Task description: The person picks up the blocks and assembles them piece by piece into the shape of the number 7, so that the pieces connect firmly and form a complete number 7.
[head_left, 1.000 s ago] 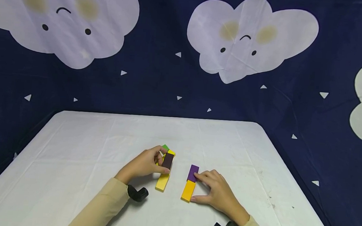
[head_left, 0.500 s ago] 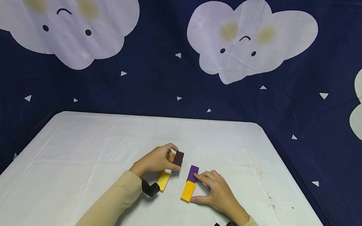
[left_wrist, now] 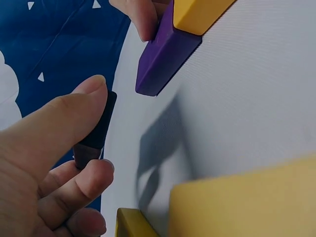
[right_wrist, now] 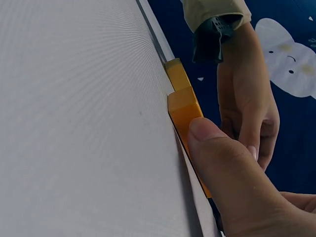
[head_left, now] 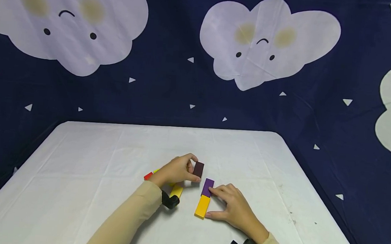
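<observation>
at the left of the group on the white table [head_left: 86, 167], a red piece [head_left: 148, 176] shows beside the left wrist, partly covered. yellow blocks [head_left: 177, 191] lie under and beside that wrist; how many is hard to tell. the black strap [head_left: 171, 202] sits over them, so i'd lift the wrist enough that neither strap nor sleeve drags a block.

the left hand [head_left: 177, 170] pinches the dark block [head_left: 198, 169] between thumb and fingers. the block looks raised off the table, just beyond the far end of the purple block [head_left: 208, 187]. a light grip by the tips, with the thumb level with the fingers, should stop it twisting.

the purple block lies end to end with the orange block [head_left: 202, 206], which is nearer the person. to their right, the right hand [head_left: 232, 206] has its fingers loosely bent, index finger touching the purple block and thumb against the orange block. even, gentle pressure seems best here: pushing harder at one end would likely kink the pair.
</observation>
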The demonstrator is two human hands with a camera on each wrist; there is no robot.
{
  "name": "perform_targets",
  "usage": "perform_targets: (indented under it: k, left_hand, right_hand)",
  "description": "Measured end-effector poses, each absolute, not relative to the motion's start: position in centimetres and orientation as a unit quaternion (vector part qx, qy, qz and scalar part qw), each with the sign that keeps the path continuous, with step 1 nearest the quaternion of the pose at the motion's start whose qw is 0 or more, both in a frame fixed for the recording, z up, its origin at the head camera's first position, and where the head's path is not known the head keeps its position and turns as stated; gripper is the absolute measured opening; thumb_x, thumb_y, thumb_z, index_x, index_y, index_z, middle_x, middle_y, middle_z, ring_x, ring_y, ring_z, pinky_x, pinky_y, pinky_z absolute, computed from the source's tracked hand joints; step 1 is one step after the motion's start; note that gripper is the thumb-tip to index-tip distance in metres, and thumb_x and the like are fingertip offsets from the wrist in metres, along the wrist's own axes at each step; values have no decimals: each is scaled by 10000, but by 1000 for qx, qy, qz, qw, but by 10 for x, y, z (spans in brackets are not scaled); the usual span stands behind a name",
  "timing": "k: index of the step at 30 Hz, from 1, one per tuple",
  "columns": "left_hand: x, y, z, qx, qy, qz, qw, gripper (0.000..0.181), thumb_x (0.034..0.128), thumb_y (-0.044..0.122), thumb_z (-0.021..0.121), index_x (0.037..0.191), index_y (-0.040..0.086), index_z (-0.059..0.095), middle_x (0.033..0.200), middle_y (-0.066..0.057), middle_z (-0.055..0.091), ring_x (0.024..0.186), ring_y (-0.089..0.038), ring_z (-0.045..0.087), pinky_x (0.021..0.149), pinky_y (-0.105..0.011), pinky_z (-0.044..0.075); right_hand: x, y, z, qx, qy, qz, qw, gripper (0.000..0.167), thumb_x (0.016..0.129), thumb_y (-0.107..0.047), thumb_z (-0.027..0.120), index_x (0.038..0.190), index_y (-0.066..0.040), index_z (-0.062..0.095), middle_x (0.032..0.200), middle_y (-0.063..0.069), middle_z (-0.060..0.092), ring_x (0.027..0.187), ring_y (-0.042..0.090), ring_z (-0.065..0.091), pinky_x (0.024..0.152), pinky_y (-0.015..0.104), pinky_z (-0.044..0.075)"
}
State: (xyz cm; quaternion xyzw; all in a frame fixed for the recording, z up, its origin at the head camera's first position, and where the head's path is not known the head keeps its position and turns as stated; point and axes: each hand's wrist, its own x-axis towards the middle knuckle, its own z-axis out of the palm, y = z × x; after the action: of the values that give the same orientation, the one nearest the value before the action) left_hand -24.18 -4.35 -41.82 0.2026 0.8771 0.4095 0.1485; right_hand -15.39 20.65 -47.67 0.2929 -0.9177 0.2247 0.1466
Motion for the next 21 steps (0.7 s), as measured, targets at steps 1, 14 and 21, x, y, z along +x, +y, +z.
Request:
perform_targets:
  k: [1,14,21]
  left_hand:
    - [-242,-42,-417,202,878,409,148,642,766,319,861,1282,114,537,846,-20,590,689,-152,512,621,-269,430]
    - [-252,-24,-420,183,882,412,136,659,766,319,861,1289,98,527,852,-18,593,715,-153,516,638,-254,425]
    - [-256,-14,-422,189,882,411,131,665,767,308,862,1296,85,527,856,-10,596,754,-137,532,732,-272,454]
  right_hand:
    - [-154,207,-477,292,-918,224,147,772,676,-694,769,1271,-210,692,1126,-150,655,967,10,508,817,281,447]
    - [-154,208,-477,293,-918,227,145,773,684,-706,755,1277,-214,688,1132,-146,657,981,15,511,829,283,445]
    - [-154,208,-478,295,-917,226,145,765,684,-698,762,1274,-217,689,1134,-146,659,983,16,510,827,281,443]
